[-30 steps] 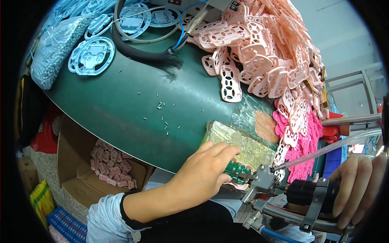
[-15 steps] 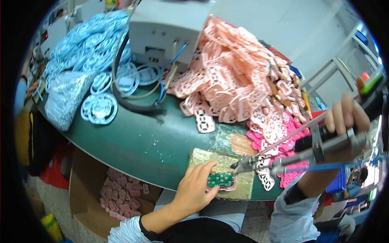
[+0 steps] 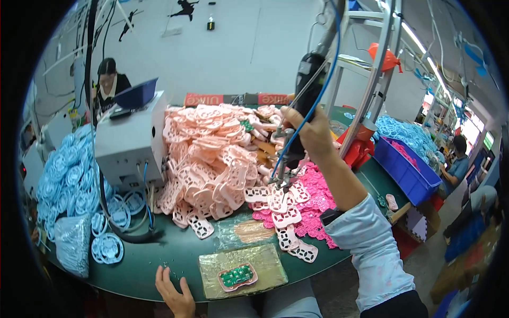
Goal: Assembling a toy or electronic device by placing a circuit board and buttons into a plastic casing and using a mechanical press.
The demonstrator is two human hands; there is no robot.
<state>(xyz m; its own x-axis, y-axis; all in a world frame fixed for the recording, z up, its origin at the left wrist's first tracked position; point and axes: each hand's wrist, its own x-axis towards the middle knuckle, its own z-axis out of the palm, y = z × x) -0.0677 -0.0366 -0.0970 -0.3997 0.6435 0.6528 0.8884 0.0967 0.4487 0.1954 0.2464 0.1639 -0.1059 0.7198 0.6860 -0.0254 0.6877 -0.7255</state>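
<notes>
Grey machine box (image 3: 127, 143), blue plastic rings (image 3: 66, 183), blue bin (image 3: 405, 169), red stand (image 3: 358, 148)

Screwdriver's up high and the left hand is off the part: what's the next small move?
Probably bring the left hand back to steady the pink housing with the green board on the taped pad; the right hand holds the hanging screwdriver well above it.

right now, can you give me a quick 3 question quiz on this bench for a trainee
1. True or false: the right hand holds the hanging power screwdriver raised above the pink plastic shells.
2. What lies on the taped pad near the table edge? A) blue disc B) pink shell with a green circuit board C) scissors
3. Fill in: the left hand rests at the table's ____ edge, holding nothing.

Key: 1 true; 2 B, pink shell with a green circuit board; 3 near
</notes>
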